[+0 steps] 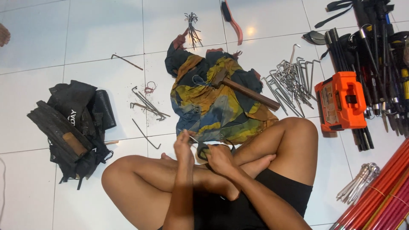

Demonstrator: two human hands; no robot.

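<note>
I sit cross-legged on a white tiled floor. My left hand point(184, 145) pinches a thin metal tent peg point(188, 135) near its end. My right hand point(219, 158) grips the near edge of a yellow and dark blue cloth point(213, 106) spread in front of my legs. A wooden-handled hammer point(243, 88) lies on the cloth. Both hands are close together, just above my crossed ankles.
A pile of shiny pegs point(292, 83) lies right of the cloth, rusty pegs point(147, 104) lie left. An orange case point(341, 100), black poles point(379, 51) and orange rods point(383, 196) fill the right side. Black bags point(74, 123) sit at left. A brush point(232, 19) lies at the top.
</note>
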